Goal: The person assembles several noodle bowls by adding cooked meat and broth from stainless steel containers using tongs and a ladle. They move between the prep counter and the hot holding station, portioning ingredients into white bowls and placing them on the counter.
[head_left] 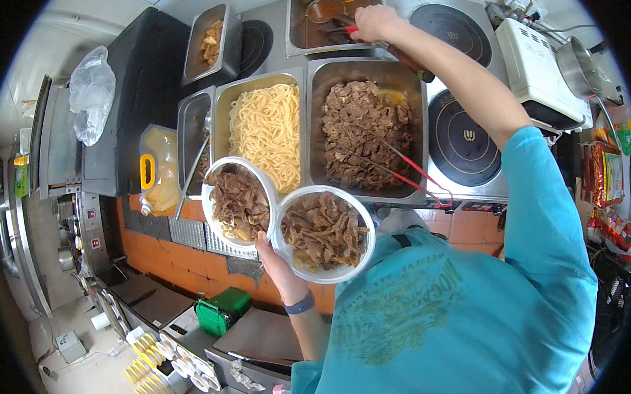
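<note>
Bowls: two up and loaded; the left bowl [206,205] and right bowl [330,276] sit rim to rim above the near edge of the worktop [276,38], both topped with sliced meat.
Left hand: here's the left hand [280,274], thumb up between the bowls, holding the pair together; most fingers are hidden.
Right hand: and the right hand [376,24], stretched far across, wraps what looks like the handle of the ladle [326,9], its cup down in the broth pan [296,27].
Done: meat is in both bowls, with pale food, probably noodles, peeking out beneath.
Left: the ladling looks unfinished, I'd judge; whether either bowl has any broth, I can't tell.
Textures: ragged brown shreds fill the meat pan [330,71], glossy yellow strands coil in the noodle pan [220,123].
Materials: round, white, plastic-looking bowls; deep rectangular steel pans; red-handled tongs [417,169] resting on the meat; dark, smooth, glass-looking discs on the induction hob [466,139].
</note>
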`<action>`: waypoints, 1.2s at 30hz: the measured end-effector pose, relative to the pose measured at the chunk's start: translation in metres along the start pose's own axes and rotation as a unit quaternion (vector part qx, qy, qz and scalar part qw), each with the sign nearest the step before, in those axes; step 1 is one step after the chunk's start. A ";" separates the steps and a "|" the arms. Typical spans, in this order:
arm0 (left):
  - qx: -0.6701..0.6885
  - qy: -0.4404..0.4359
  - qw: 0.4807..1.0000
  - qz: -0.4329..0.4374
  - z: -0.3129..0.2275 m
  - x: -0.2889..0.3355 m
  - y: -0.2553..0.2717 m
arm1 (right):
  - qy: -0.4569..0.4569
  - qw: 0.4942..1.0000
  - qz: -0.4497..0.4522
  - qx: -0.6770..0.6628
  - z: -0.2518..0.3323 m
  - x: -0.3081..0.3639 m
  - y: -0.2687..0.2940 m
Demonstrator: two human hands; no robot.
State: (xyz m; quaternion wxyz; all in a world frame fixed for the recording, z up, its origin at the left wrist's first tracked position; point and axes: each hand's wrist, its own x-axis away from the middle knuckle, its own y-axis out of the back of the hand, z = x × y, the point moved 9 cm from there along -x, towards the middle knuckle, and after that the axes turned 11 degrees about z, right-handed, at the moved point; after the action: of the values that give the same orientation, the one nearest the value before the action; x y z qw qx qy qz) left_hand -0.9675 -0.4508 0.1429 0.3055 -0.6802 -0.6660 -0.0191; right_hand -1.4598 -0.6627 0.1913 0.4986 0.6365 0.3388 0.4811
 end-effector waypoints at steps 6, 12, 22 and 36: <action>0.004 -0.024 0.999 -0.045 -0.018 0.005 0.028 | 0.032 0.999 0.008 -0.014 -0.007 -0.010 0.005; 0.036 -0.018 0.997 -0.060 -0.032 -0.006 0.063 | -0.011 0.998 -0.050 -0.048 -0.051 0.098 0.052; 0.006 -0.060 0.994 -0.094 -0.088 -0.017 0.100 | 0.105 0.953 -0.004 -0.286 0.148 0.239 -0.012; -0.009 -0.020 0.999 -0.037 -0.098 -0.059 0.092 | 0.066 0.960 -0.066 -0.265 0.165 0.256 -0.020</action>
State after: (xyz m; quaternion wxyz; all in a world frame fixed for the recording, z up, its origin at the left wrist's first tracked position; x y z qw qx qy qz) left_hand -0.8519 -0.5398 0.1609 0.2851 -0.6580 -0.6966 -0.0223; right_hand -1.2232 -0.4749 0.2363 0.6564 0.4246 0.2726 0.5608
